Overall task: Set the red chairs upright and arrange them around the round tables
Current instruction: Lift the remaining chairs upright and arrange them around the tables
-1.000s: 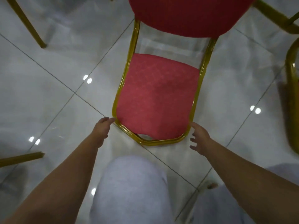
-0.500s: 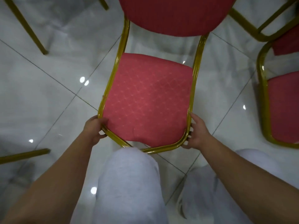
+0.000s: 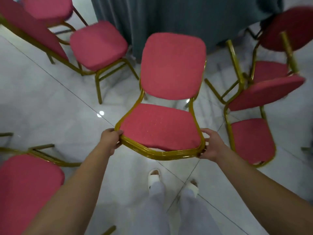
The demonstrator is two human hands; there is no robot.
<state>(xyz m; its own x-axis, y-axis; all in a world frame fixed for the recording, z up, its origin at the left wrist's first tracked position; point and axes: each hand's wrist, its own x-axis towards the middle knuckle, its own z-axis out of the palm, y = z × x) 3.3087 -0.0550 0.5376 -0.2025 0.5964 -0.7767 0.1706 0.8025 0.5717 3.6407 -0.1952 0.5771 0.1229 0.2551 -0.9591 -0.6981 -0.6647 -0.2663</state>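
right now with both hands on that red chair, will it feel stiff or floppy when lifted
Probably stiff: the red chair has a welded-looking gold tube frame. It may swing, since the left hand and right hand grip only its near end. Legs could slide on the glossy floor.

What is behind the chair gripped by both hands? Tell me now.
A dark teal cloth hangs down just beyond the chair. Whatever it drapes is covered, and the chair's seat hides the cloth's lower edge there.
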